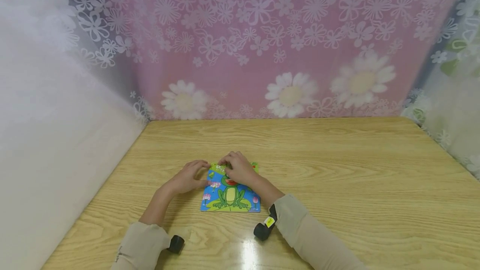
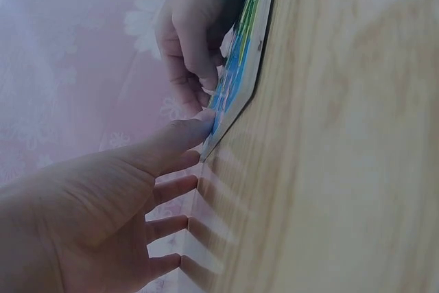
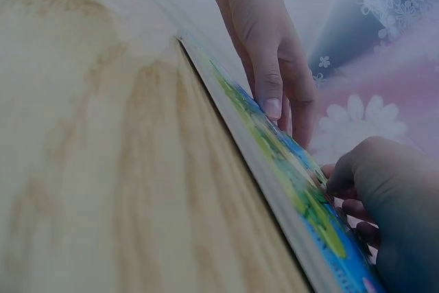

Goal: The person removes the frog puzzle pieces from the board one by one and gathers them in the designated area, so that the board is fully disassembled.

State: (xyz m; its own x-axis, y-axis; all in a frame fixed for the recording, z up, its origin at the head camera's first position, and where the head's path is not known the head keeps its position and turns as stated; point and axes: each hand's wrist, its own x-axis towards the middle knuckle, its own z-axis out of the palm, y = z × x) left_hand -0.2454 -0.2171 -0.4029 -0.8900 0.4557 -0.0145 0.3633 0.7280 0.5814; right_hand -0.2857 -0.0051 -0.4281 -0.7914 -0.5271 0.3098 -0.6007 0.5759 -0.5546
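A flat square frog picture board (image 1: 230, 197), which looks like a jigsaw puzzle, lies on the wooden table. It shows a green frog on a lily pad against blue water with pink flowers. My left hand (image 1: 189, 177) is at its left edge. In the left wrist view the thumb of that hand (image 2: 110, 190) touches the board's corner, while the other fingers spread down to the tabletop. My right hand (image 1: 240, 169) reaches over the upper part of the board, its bent fingertips on the picture and covering part of the frog's head. Whether they pinch a piece I cannot tell.
The wood-grain table (image 1: 337, 186) extends to both sides and behind the board. A pink flowered curtain (image 1: 240, 53) hangs along the far edge, with a white sheet (image 1: 56, 116) on the left. Black wrist devices (image 1: 264, 230) sit by both sleeves.
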